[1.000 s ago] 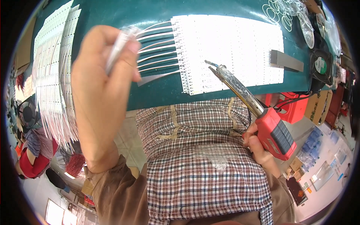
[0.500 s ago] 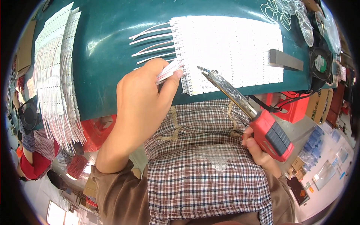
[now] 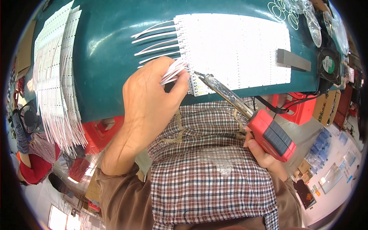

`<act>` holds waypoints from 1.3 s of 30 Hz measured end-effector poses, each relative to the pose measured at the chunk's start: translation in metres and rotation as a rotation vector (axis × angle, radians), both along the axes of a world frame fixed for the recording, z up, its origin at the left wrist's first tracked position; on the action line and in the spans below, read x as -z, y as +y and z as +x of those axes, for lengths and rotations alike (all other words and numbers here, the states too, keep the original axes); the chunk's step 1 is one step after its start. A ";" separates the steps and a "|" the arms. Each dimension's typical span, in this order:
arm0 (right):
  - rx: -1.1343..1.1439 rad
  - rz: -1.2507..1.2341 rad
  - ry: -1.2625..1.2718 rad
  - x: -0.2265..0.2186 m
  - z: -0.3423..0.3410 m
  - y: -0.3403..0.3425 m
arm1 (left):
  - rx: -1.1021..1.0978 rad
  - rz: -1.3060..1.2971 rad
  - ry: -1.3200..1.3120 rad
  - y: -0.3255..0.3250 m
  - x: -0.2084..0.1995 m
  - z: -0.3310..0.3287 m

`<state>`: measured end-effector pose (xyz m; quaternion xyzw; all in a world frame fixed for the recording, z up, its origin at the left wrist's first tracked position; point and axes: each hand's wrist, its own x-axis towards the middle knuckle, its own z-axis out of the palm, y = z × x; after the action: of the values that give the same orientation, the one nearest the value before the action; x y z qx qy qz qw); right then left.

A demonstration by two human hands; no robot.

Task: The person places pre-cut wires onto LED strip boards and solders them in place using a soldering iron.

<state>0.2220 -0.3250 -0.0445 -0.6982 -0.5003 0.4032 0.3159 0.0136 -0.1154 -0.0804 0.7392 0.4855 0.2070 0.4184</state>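
Observation:
My left hand [image 3: 151, 82] is closed on a bundle of thin white wires [image 3: 174, 72], held at the left edge of a white LED board panel [image 3: 237, 50] lying on the green table. Further wires [image 3: 155, 38] stick out leftward from that same edge. In my right hand [image 3: 262, 151] is a soldering gun [image 3: 270, 134] with a red and black body, gripped by its handle. Its long metal barrel slants up and left, and the tip comes close to the board's edge beside my left fingertips. Whether the tip touches a pad I cannot tell.
A grey metal bar [image 3: 293, 60] lies across the panel's right end. At the left, stacked wired strips [image 3: 53, 65] hang over the edge of the green table [image 3: 107, 50]. A small black fan [image 3: 328, 64] stands at the right. Another person's red sleeve [image 3: 34, 168] shows lower left.
The soldering gun has moved left, bringing its tip nearer the board's edge and my left fingers. My left hand has shifted slightly right, still holding the wires.

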 end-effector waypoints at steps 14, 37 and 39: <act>-0.045 -0.033 0.016 0.000 0.003 0.005 | 0.005 -0.002 -0.014 0.001 0.000 0.000; -0.014 -0.031 -0.011 -0.004 0.004 -0.004 | 0.034 -0.161 -0.081 0.007 0.001 0.000; -0.097 -0.021 -0.044 -0.003 0.008 -0.003 | 0.016 -0.138 -0.088 0.006 0.006 0.003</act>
<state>0.2300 -0.3280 -0.0419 -0.6850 -0.5361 0.4079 0.2774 0.0165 -0.1090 -0.0859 0.7027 0.4736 0.2019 0.4911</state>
